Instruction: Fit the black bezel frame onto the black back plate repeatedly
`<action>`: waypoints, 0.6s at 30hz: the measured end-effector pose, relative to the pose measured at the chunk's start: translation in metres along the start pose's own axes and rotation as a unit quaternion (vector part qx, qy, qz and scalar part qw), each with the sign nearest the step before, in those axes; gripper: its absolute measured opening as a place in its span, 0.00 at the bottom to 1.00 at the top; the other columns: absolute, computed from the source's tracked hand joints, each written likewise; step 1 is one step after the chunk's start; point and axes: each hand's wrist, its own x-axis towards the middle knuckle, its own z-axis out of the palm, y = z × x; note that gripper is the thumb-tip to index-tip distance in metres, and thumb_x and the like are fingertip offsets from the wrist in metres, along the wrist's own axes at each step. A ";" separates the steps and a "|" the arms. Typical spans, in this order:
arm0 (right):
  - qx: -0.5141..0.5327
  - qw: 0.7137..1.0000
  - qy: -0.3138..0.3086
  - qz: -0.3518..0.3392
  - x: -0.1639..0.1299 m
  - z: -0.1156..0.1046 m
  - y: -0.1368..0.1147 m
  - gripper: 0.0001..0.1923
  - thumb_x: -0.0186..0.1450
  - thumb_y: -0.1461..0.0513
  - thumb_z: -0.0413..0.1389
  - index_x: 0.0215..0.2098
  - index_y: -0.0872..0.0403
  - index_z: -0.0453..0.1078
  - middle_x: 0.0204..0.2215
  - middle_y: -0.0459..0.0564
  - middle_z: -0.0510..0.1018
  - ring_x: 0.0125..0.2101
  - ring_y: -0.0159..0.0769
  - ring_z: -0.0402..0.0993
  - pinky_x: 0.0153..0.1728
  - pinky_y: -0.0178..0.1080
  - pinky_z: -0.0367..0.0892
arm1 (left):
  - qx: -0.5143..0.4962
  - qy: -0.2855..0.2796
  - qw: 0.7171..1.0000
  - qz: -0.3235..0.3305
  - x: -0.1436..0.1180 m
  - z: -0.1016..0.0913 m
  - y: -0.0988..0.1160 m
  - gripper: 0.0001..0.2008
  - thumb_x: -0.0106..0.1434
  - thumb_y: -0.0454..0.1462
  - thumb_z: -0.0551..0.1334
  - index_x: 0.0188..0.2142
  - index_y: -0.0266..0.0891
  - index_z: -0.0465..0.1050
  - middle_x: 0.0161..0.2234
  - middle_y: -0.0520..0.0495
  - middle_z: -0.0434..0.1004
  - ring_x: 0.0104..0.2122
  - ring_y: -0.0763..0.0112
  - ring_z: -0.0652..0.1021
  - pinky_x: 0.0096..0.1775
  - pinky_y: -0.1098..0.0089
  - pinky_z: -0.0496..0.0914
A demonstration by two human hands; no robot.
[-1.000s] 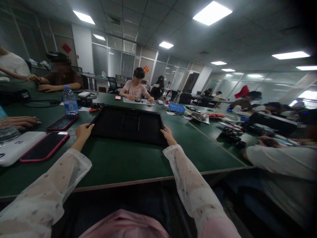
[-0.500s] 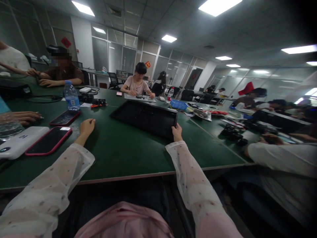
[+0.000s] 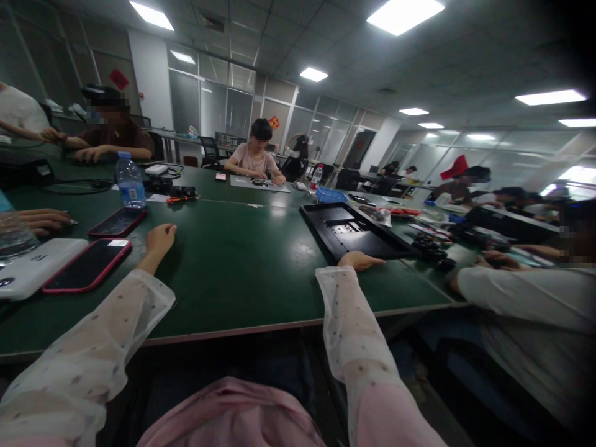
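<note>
A black rectangular panel [image 3: 367, 239] with a raised rim and a cutout-like recess lies toward the right of the green table [image 3: 242, 267]. My right hand [image 3: 361, 261] is at its near edge, fingers stretched out to the right and together; whether the palm still bears on the rim is hard to see. Loosely curled, my left hand [image 3: 161, 241] rests on the table with nothing visible in it. Left of that hand lie a pink-edged phone [image 3: 88, 266] and a darker red-edged phone [image 3: 117, 222].
At the left edge are a white device [image 3: 41, 264] and another person's hand [image 3: 44, 220]. A water bottle [image 3: 130, 181] stands behind the phones. A blue basket [image 3: 331, 195] sits beyond the panel. Black gear [image 3: 433, 248] and a co-worker's sleeve [image 3: 507, 285] are at right.
The black panel has gone from tilted up in the middle to lying farther right and turned. My right hand has moved right and its fingers have straightened. The left hand stays put.
</note>
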 end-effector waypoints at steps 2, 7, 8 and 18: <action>0.006 0.991 0.076 0.113 0.002 -0.004 -0.002 0.44 0.70 0.65 0.43 0.81 0.57 0.32 0.70 0.78 0.60 0.72 0.60 0.62 0.72 0.59 0.59 | 0.006 -0.008 1.000 -0.002 -0.001 -0.002 0.002 0.24 0.75 0.42 0.56 0.62 0.32 0.79 0.59 0.31 0.80 0.60 0.46 0.79 0.60 0.55 0.71; -0.089 0.973 0.115 0.179 0.001 -0.013 -0.013 0.43 0.70 0.64 0.47 0.80 0.60 0.40 0.71 0.81 0.52 0.75 0.63 0.53 0.70 0.62 0.60 | 0.018 -0.016 1.000 -0.005 -0.003 -0.004 0.006 0.25 0.76 0.43 0.56 0.63 0.32 0.79 0.59 0.32 0.80 0.60 0.48 0.78 0.60 0.57 0.70; -0.102 0.975 0.110 0.165 -0.001 -0.015 -0.015 0.44 0.69 0.63 0.49 0.80 0.58 0.40 0.72 0.80 0.50 0.75 0.64 0.52 0.70 0.64 0.59 | 0.019 -0.017 1.000 -0.005 -0.003 -0.004 0.007 0.25 0.76 0.43 0.56 0.63 0.31 0.78 0.59 0.32 0.80 0.61 0.48 0.78 0.61 0.57 0.70; 0.019 0.984 0.157 -0.079 -0.009 -0.009 -0.023 0.42 0.72 0.62 0.43 0.82 0.53 0.38 0.66 0.73 0.62 0.71 0.64 0.59 0.68 0.70 0.56 | 0.019 -0.008 1.000 0.011 -0.007 -0.005 0.007 0.25 0.74 0.43 0.56 0.62 0.32 0.79 0.59 0.32 0.81 0.59 0.49 0.79 0.60 0.58 0.71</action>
